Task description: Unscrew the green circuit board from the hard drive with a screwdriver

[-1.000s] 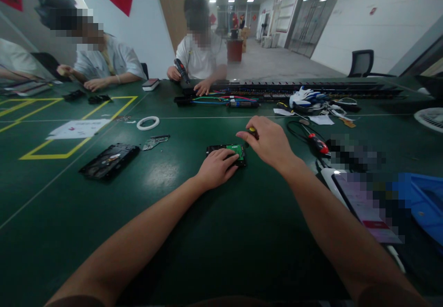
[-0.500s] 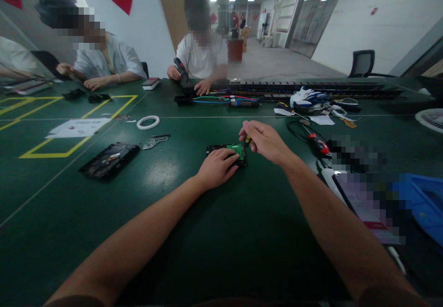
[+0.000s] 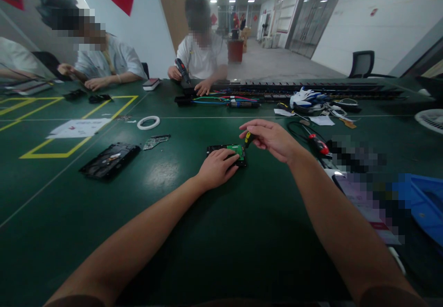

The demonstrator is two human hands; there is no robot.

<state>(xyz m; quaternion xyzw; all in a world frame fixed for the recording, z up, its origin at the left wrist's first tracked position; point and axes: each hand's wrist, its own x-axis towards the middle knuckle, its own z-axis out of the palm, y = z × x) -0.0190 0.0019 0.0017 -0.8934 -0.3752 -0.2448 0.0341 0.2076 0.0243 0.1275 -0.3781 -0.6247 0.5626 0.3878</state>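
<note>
My left hand (image 3: pixel 218 165) lies over a hard drive (image 3: pixel 209 150) on the green table, holding it down with bent fingers across the top and the thumb along the near side. The drive has a black body and a green circuit board (image 3: pixel 236 148), partly hidden by the fingers. My right hand (image 3: pixel 272 138) has a small yellow-and-black screwdriver (image 3: pixel 248 137) between thumb and fingers. Its handle tilts, and its lower end points down at the board's right end. The other fingers are loosely stretched. Whether the tip touches a screw is too small to tell.
To the left lie a black casing (image 3: pixel 110 159), a loose circuit board (image 3: pixel 155 141) and a white ring (image 3: pixel 148 122). A red-and-black screwdriver (image 3: pixel 319 144), gloves (image 3: pixel 306 97) and a blue bin (image 3: pixel 425 205) are on the right. A co-worker's hand (image 3: pixel 204 87) works across the table.
My right hand's fingers have uncurled and stretched forward around the screwdriver, so more of its handle shows. My left hand and the hard drive have stayed in place.
</note>
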